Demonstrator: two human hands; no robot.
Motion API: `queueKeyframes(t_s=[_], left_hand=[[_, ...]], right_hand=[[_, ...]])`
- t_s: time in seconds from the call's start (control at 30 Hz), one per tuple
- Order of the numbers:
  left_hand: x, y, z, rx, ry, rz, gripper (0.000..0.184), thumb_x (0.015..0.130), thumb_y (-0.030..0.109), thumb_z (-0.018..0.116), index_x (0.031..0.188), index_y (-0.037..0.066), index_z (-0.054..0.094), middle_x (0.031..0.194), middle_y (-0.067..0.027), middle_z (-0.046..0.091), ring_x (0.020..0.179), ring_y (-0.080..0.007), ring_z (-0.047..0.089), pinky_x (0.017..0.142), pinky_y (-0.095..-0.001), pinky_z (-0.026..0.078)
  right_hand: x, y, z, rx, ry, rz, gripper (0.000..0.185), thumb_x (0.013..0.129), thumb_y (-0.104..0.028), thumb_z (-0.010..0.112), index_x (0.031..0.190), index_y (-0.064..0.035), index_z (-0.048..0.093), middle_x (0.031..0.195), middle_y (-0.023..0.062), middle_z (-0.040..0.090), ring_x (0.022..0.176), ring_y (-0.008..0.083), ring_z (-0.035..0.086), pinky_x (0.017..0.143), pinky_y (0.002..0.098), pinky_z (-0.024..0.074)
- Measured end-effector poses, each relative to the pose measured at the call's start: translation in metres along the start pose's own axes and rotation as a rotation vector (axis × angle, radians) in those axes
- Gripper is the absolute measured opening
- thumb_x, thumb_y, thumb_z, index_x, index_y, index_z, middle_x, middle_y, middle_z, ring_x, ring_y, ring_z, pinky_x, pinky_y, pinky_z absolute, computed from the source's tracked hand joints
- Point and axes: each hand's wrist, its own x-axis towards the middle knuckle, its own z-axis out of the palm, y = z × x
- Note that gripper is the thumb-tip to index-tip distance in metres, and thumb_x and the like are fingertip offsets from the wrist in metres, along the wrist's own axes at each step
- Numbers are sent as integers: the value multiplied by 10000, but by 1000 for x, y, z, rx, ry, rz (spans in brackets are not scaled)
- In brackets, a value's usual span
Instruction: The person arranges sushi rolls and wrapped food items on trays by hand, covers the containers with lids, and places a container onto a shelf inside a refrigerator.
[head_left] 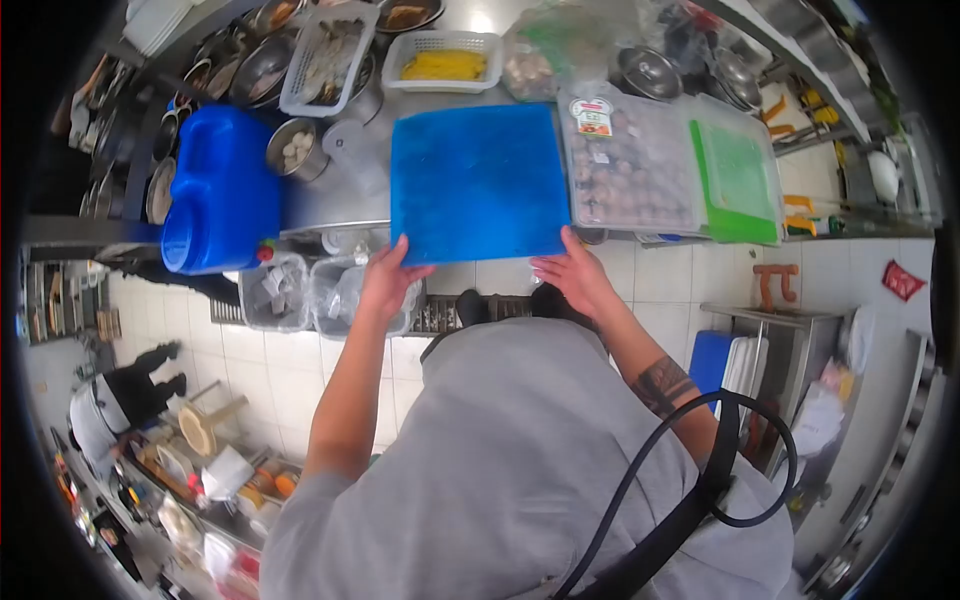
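A flat blue board (478, 180) lies at the front of the steel counter, its near edge jutting past the counter's edge. My left hand (390, 280) grips its near left corner, thumb on top. At the near right corner, my right hand (575, 275) holds the board in the same way, some fingers under the edge. Right of the board sits a clear container of round brown items (635, 165). A blue jug (222, 190) stands to the left, with a metal pot of white pieces (298, 148) between them.
Behind the board are a white basket with yellow food (443, 62) and another white basket (328, 60). A green board in a clear cover (738, 170) lies far right. Lined bins (275, 292) stand below the counter. Another person (110, 405) is at the lower left.
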Motion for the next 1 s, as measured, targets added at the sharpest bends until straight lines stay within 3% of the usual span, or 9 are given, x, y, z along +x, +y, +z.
queueKeyframes(t_s=[0.1, 0.3, 0.53, 0.6, 0.63, 0.73, 0.83, 0.97, 1.0], left_hand=[[-28, 0, -12, 72, -5, 4, 476, 1088, 272, 617, 1407, -68, 521, 1333, -190, 665, 1180, -303, 686, 965, -470, 600], [-60, -5, -13, 105, -133, 46, 506, 1065, 254, 652, 1435, -60, 511, 1338, -175, 662, 1196, -276, 674, 995, -453, 590], [-20, -37, 103, 220, -246, -13, 607, 1015, 337, 735, 1417, -75, 541, 1270, -138, 692, 1099, -230, 696, 992, -426, 586], [4, -52, 142, 350, -290, -50, 589, 996, 406, 756, 1333, -61, 631, 1233, -132, 707, 1060, -212, 699, 936, -392, 579], [16, -59, 159, 350, -299, -57, 589, 996, 406, 756, 1333, -61, 631, 1233, -132, 707, 1060, -212, 699, 936, -392, 579], [46, -84, 197, 915, -164, 48, 565, 1008, 491, 716, 1197, -42, 724, 1133, -173, 698, 998, -245, 677, 861, -384, 535], [61, -85, 227, 1078, -83, 246, 582, 1021, 514, 683, 1194, -40, 722, 1123, -182, 659, 1023, -277, 653, 909, -402, 522], [85, -83, 249, 1063, -70, 180, 564, 1050, 504, 638, 1228, -27, 706, 1143, -173, 635, 1052, -297, 640, 953, -407, 506], [93, -89, 251, 1102, -28, 250, 566, 1063, 495, 616, 1272, -27, 687, 1190, -178, 637, 1091, -307, 639, 983, -403, 497]], right_hand=[[10, 14, -1, 54, -221, -43, 501, 1035, -271, 693, 1418, 5, 527, 1296, 144, 670, 1161, 284, 681, 1017, 471, 571], [-45, 16, -7, -3, -234, -106, 474, 1045, -227, 667, 1439, -1, 532, 1380, 154, 647, 1228, 296, 665, 1037, 487, 568], [-83, -43, -96, 63, -124, -270, 424, 1072, -256, 615, 1391, 22, 580, 1311, 160, 696, 1194, 294, 692, 985, 475, 603], [-82, -68, -123, 28, 66, -323, 444, 1078, -329, 616, 1337, 32, 610, 1147, 138, 735, 996, 259, 748, 847, 426, 639], [-79, -80, -137, 32, 76, -327, 444, 1078, -329, 616, 1337, 32, 610, 1147, 138, 735, 996, 259, 748, 847, 426, 639], [-57, -117, -169, -583, 491, -511, 548, 1049, -514, 633, 1106, 28, 682, 720, 67, 641, 603, 179, 658, 585, 344, 550], [-31, -158, -184, -831, 595, -592, 548, 1031, -529, 652, 989, 15, 700, 664, 73, 623, 595, 157, 642, 574, 321, 519], [-17, -190, -204, -718, 508, -463, 549, 1003, -520, 689, 954, 27, 690, 669, 109, 631, 612, 223, 654, 603, 357, 528], [-22, -196, -207, -1008, 577, -477, 537, 1000, -501, 693, 962, 35, 686, 702, 134, 650, 645, 271, 661, 639, 383, 536]])
